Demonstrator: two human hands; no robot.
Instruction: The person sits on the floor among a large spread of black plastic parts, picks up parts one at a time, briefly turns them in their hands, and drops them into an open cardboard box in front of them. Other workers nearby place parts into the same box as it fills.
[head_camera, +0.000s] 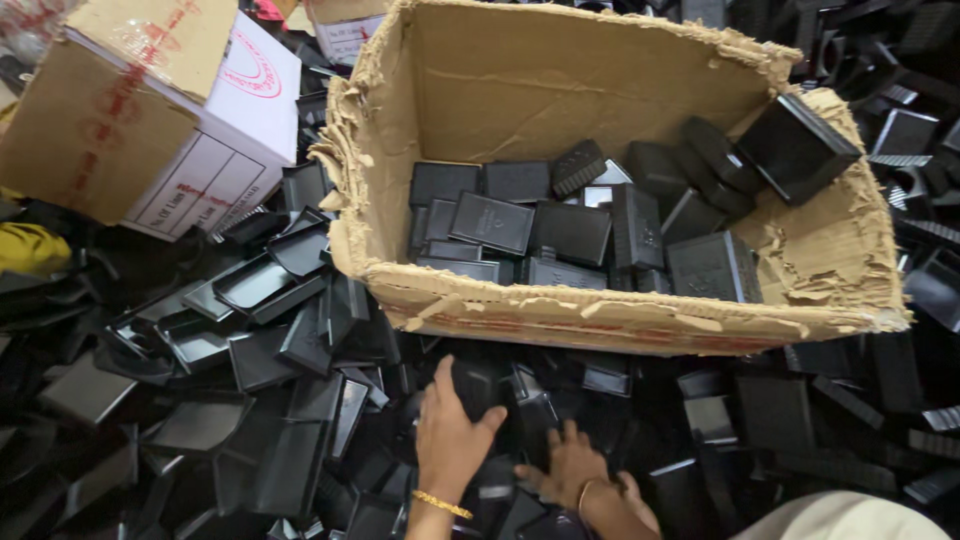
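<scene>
Taking the torn cardboard box (600, 310) as the landmark: far to its left stands a closed carton (140, 110), brown on top and white on its printed side, tilted and resting on the heap. Between that carton and the box's ragged left wall lies a spread of black plastic trays (250, 290) — shallow, glossy, overlapping at all angles — and the same black parts run on under the box's front edge. Just below the box's front wall, left of its middle, the left hand (450, 435) lies on the pile with a gold bangle at the wrist; its fingers (442, 378) are curled around a black plastic piece (475, 385), thumb stretched toward it. Just right of it and lower, the right hand (570, 470) presses down among the black parts with its fingers (570, 432) spread; whether they grip anything cannot be told, since the dark pieces hide the tips. Inside the box sit flat black covers (490, 222) and blocks, loosely stacked, filling its floor. At the box's right rim a larger black housing (795, 148) leans on the torn corner. Right of the box the pile of black parts continues — dense, leaving little bare ground around the hands.
</scene>
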